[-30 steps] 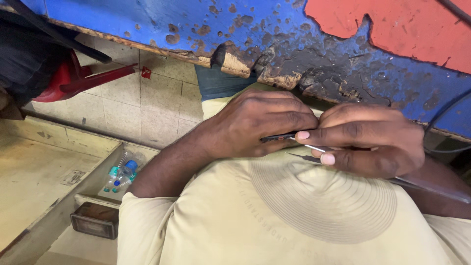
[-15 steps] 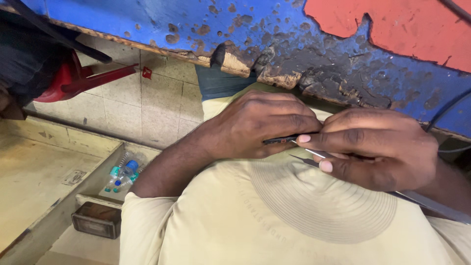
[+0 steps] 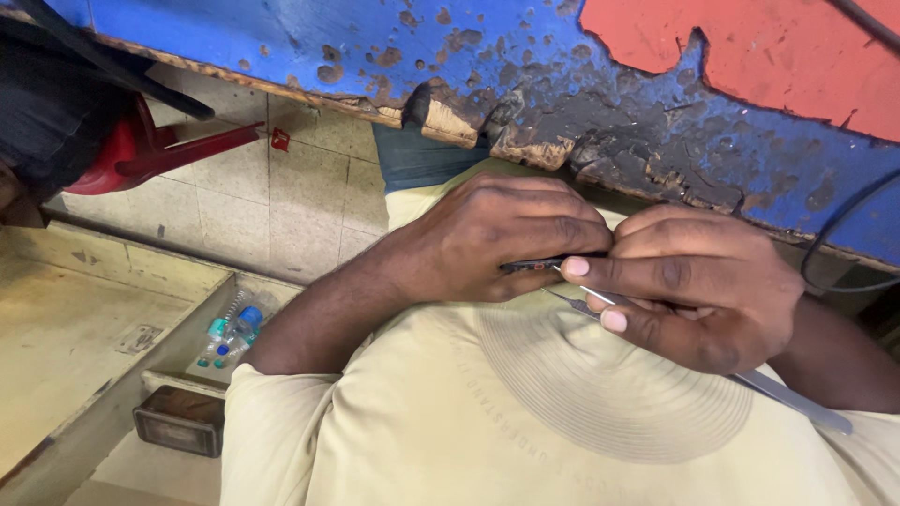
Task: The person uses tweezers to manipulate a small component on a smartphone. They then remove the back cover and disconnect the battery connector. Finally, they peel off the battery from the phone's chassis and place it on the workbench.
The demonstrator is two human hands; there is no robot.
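Observation:
Both hands work close against my beige shirt [image 3: 581, 440], just below the bench edge. My left hand [image 3: 497, 234] is curled shut, pinching a small thin dark piece [image 3: 536, 265] with a red spot between thumb and fingers. My right hand [image 3: 694, 286] grips a slender metal tool [image 3: 797, 403]. The tool's handle runs out to the lower right, and its fine tip lies under the dark piece where the two hands meet. The fingers hide most of the dark piece.
A worn wooden bench edge [image 3: 600, 103] painted blue and red crosses the top. Tiled floor [image 3: 281, 197] and a red plastic object [image 3: 141, 155] lie at upper left. A wooden drawer [image 3: 84, 328] holds a small bottle [image 3: 230, 335]. A small dark box [image 3: 180, 420] sits below, a black cable [image 3: 844, 244] at right.
Hardly anything differs. My right hand's fingers have shifted slightly on the metal tool, and both hands stay together at the same spot.

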